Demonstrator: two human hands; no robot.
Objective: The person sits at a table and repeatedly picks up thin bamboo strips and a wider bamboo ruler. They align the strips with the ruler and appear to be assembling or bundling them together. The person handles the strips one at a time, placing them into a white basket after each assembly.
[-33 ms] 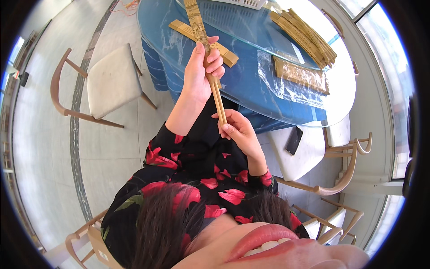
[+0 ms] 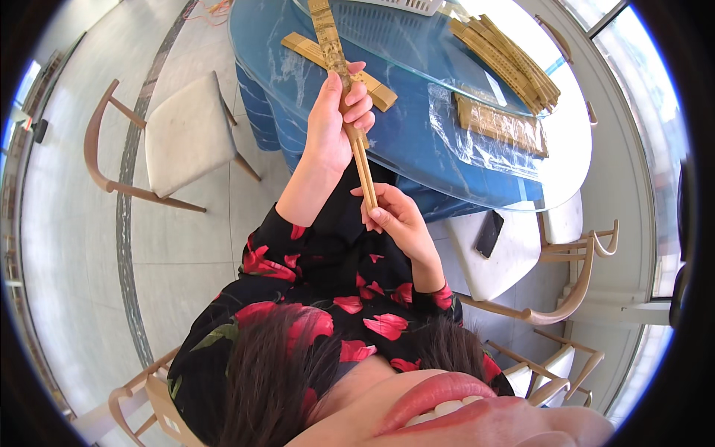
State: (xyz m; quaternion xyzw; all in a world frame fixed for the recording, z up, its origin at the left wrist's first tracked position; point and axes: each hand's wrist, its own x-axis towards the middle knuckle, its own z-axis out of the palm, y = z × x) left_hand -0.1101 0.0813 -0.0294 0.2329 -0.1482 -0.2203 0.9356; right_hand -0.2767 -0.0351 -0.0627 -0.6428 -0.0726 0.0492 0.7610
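Bamboo, pale and slatted, is what both hands are busy with: a folded fan [image 2: 344,82], held up over the lap in front of the blue glass-topped table [image 2: 417,141]. My left hand [image 2: 335,123] is closed around the fan's middle, fingers wrapped over the front, which keeps the slats stacked flat and the carved upper end pointing away from me. My right hand [image 2: 395,216] sits just below and nearer my body, pinching the narrow lower ends of the sticks between thumb and fingertips, I judge so as to steady the pivot end while the upper hand bears the weight.

Beyond the left hand, another folded fan [image 2: 339,59] lies flat on the glass. Farther off to the right of both hands, a clear plastic bag [image 2: 499,127] holds a flat bundle of bamboo pieces, and a loose heap of more fans [image 2: 506,56] rests past it. A white basket [image 2: 402,6] shows at the far edge; I cannot see what is in it.
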